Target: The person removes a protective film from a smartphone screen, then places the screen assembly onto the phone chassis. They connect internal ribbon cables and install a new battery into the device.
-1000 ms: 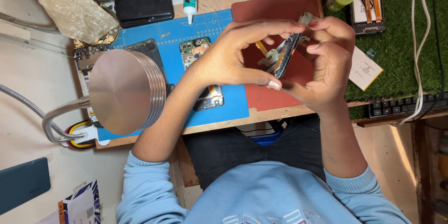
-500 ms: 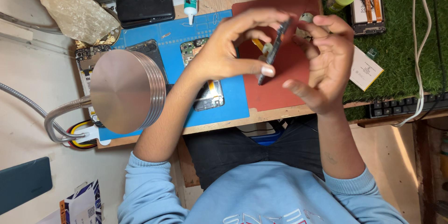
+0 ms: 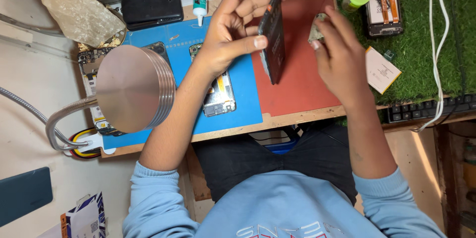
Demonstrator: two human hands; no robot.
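Black phone battery (image 3: 272,39), held on edge above the red mat (image 3: 302,84).
Left hand (image 3: 233,29) pinches it closed, long axis running top to bottom; right hand (image 3: 339,52), just beside, fingers curled on a small crumpled wad (image 3: 316,30). Opened phone (image 3: 218,91) lies on the blue mat (image 3: 243,104).

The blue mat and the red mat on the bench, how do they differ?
The blue mat lies left of the red mat. On the blue mat rests an opened phone, and a round lamp head covers part of it; the red mat looks bare, with the left hand holding a dark flat part edge-up above it. Both lie flat, side by side.
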